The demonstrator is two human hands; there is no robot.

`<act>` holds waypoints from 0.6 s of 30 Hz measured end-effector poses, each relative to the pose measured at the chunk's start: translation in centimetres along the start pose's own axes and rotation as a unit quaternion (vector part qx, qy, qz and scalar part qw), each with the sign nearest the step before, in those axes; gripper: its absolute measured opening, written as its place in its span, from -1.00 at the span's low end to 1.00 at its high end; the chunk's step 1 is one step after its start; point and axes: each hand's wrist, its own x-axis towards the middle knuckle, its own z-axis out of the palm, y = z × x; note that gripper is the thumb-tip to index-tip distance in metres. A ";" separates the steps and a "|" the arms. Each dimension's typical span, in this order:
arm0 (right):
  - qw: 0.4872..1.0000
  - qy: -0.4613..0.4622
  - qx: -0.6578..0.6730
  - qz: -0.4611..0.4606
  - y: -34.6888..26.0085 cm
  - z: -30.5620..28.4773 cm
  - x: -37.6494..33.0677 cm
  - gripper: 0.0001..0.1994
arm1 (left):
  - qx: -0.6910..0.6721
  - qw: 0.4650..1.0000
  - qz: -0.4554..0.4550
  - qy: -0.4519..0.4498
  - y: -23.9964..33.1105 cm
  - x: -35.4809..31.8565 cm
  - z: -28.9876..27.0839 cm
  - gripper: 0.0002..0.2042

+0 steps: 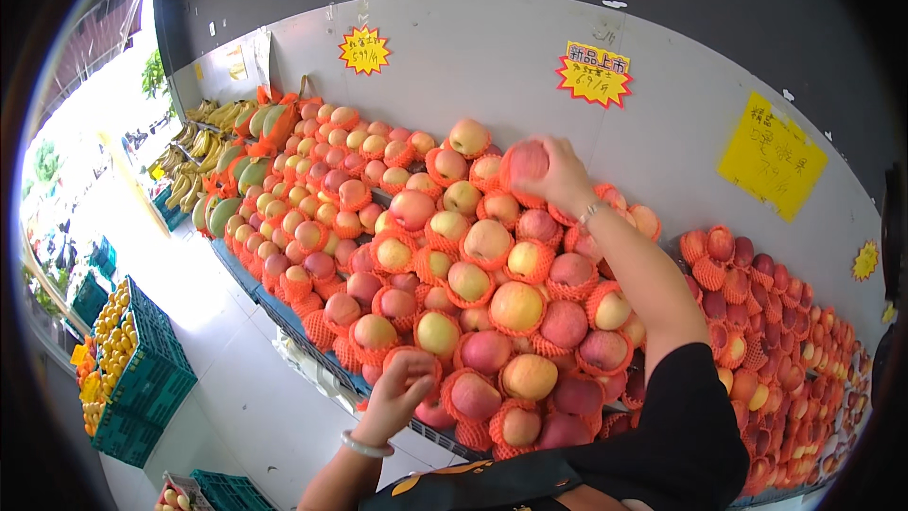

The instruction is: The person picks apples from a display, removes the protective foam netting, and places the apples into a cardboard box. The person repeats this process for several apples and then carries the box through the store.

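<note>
Orange-red foam netting [508, 173] wraps the apple [530, 161] in the right hand [562, 178], whose fingers are closed around it. That apple is up near the back edge of the sloping display [270, 305], just in front of the grey wall [473, 47] — above a heap of red and yellow apples [487, 241], many in the same sort of netting. Down at the front edge, the left hand [392, 401] has its fingers bent beside another netted fruit; whether it grips or merely touches that fruit, I cannot tell. A pale bracelet [367, 446] circles the left wrist.

Green fruits [224, 218] and bananas [194, 156] fill the display's far left end — darker red apples [757, 298] lie toward its right end. On the floor, well apart from the display's front edge, a teal crate [151, 397] carries yellow fruit [115, 333]. Starburst signs [364, 49] are fixed to the wall.
</note>
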 end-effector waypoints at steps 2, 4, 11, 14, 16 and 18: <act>0.995 0.036 -0.008 0.088 2.4 1.4 4.0 -0.25 | 0.028 0.998 -0.016 0.047 -0.4 -1.1 -0.4 -0.75; 0.988 0.064 -0.024 0.136 4.8 3.9 6.4 -0.23 | 0.027 0.994 -0.024 0.101 -1.5 -2.2 -1.3 -0.76; 0.973 -0.049 -0.130 0.186 9.9 11.8 9.0 -0.19 | 0.007 0.966 -0.076 0.247 -2.8 -6.0 -3.3 -0.77; 0.939 -0.091 -0.242 0.225 6.8 11.3 9.1 -0.22 | 0.016 0.957 -0.094 0.274 -3.4 -8.0 -3.5 -0.78; 0.922 -0.087 -0.310 0.217 6.2 11.0 8.8 -0.23 | 0.028 0.957 -0.078 0.276 -3.3 -9.2 -3.3 -0.78; 0.911 -0.078 -0.355 0.193 7.0 11.5 8.4 -0.26 | 0.033 0.955 -0.072 0.285 -2.5 -10.3 -2.8 -0.79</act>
